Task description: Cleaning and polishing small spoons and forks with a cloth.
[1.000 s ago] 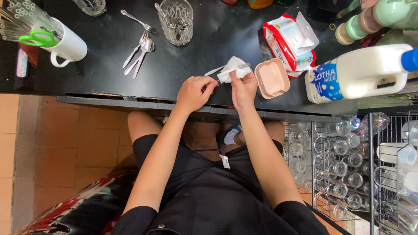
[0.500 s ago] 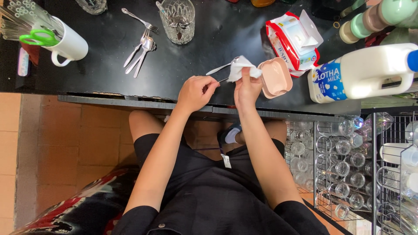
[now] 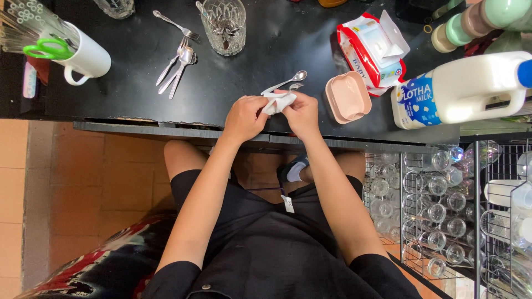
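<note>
Holding: white wipe (image 3: 279, 102) pinched between my left hand (image 3: 244, 117) and right hand (image 3: 302, 114), fingers closed on it, wrapped around two spoons (image 3: 288, 83) over the black counter (image 3: 249, 61) edge.

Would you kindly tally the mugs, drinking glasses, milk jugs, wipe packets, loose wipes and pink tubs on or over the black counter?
Mug: 1
Drinking glasses: 2
Milk jug: 1
Wipe packet: 1
Loose wipe, held by the left hand and right hand: 1
Pink tub: 1
Total: 7
</note>
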